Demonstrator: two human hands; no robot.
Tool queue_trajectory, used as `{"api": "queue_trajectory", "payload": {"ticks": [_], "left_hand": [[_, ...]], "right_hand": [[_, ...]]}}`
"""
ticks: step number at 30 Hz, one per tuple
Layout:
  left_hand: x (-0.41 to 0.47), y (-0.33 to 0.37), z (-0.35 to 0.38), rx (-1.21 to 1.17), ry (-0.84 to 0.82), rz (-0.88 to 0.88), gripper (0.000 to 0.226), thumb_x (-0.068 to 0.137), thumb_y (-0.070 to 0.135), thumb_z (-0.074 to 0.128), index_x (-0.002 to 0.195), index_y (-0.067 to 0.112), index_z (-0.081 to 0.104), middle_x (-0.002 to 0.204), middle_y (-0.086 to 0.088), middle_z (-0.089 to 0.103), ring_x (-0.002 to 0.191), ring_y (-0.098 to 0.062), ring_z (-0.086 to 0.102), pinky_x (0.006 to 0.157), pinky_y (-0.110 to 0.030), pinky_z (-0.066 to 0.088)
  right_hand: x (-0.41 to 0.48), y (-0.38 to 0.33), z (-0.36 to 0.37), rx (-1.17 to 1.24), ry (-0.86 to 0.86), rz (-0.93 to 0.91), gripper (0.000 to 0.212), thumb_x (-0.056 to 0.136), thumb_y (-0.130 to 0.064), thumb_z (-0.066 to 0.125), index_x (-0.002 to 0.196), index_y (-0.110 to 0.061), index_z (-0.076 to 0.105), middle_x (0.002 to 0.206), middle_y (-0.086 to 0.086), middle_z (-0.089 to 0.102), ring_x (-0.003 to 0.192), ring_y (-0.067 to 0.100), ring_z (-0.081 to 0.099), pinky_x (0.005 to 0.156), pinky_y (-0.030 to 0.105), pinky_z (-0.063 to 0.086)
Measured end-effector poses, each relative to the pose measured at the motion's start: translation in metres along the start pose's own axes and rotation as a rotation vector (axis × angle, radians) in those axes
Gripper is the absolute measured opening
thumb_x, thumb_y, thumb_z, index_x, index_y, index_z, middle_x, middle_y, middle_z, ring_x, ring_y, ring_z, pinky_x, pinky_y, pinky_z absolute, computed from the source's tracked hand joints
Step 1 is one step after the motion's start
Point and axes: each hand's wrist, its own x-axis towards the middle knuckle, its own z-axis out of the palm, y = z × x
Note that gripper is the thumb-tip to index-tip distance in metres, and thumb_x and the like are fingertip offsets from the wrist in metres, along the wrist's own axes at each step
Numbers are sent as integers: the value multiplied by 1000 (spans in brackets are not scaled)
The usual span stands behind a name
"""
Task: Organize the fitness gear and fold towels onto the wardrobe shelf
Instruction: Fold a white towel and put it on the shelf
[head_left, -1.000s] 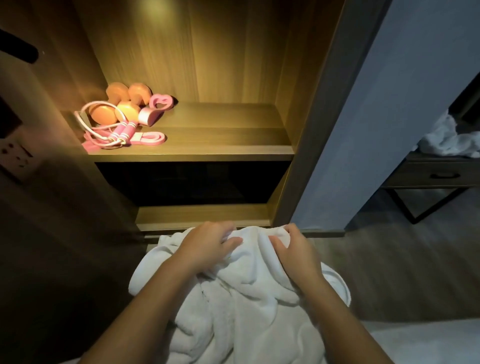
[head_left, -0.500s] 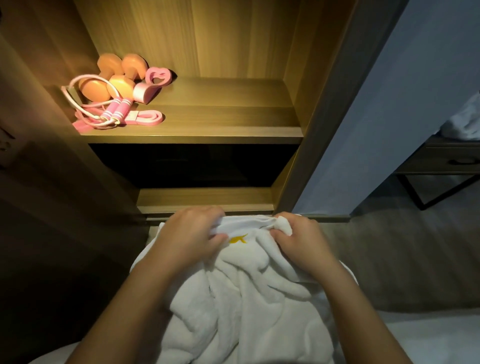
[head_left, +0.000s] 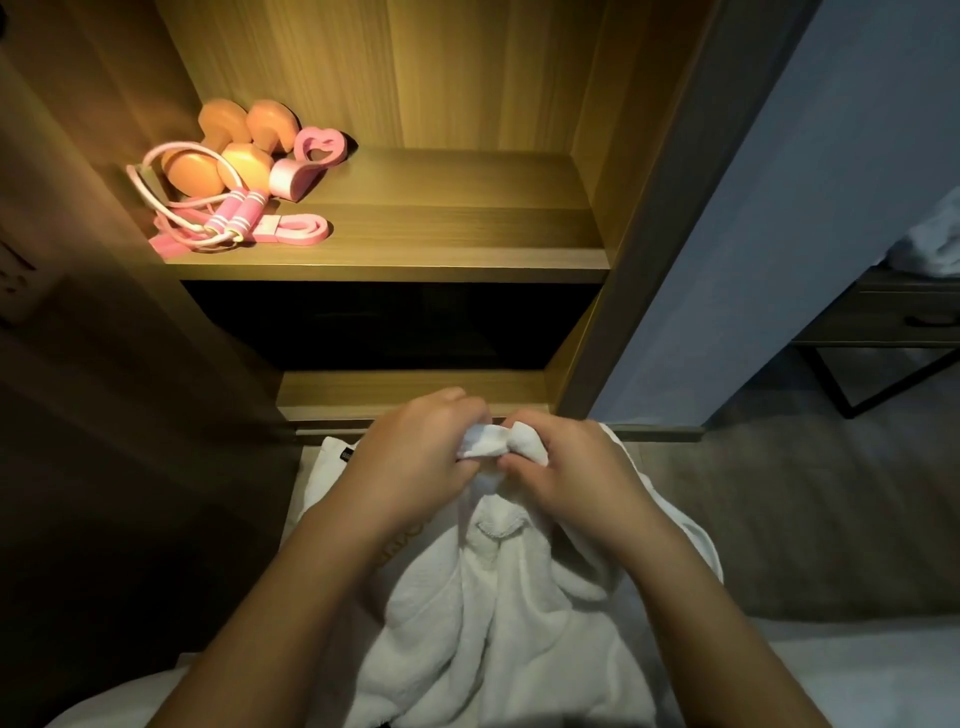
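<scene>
A crumpled white towel (head_left: 498, 623) hangs in front of me, below the wardrobe. My left hand (head_left: 410, 462) and my right hand (head_left: 566, 473) are close together at its top, each pinching a bunched bit of the towel's edge. On the lit wardrobe shelf (head_left: 441, 244), at its left end, lies the fitness gear: two orange dumbbells (head_left: 228, 150), a pink heart-shaped grip (head_left: 306, 161), a pink-handled jump rope (head_left: 228, 213) and a pink resistance band (head_left: 301, 231).
The right part of the lit shelf holds nothing. A dark compartment (head_left: 395, 322) sits below it, then a lower ledge (head_left: 415, 389). A blue-grey wall (head_left: 779, 208) stands to the right, and a dark side table (head_left: 893, 312) with white cloth (head_left: 930, 244) at far right.
My hands have drawn together from apart, gathering the towel's top edge into a bunch between them. The view has tilted slightly down.
</scene>
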Motion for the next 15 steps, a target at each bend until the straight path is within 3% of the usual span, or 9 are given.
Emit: {"api": "queue_trajectory", "payload": {"ticks": [2,9,13,15], "left_hand": [[-5,-6,-4,6,-32,-60,15,83,33,63,96,30,57,90,13,52,84,-12,53,65,-30,38],[-26,-29,-38,19,-50,-254,35,71,58,65,84,28,54,75,9,63,73,-12,60,62,-36,50],[-34,-40,-53,-184,-42,-277,37,66,61,56,82,28,60,81,12,67,72,-5,64,60,-43,57],[-38,-45,-48,-275,-96,-284,38,67,60,60,94,33,61,90,15,68,79,-4,66,64,-43,58]], "right_hand": [[2,4,3,-12,5,33,10,88,-36,59,87,-27,60,78,-7,65,78,15,58,71,41,50],[4,18,-5,-65,110,147,12,88,-37,59,85,-25,60,77,-6,65,77,19,58,67,37,50],[10,33,-11,-55,136,215,10,91,-39,59,87,-30,60,79,-8,65,77,17,59,67,38,53],[12,35,-7,-57,122,237,11,92,-39,58,87,-30,60,79,-9,64,76,15,58,66,35,51]]}}
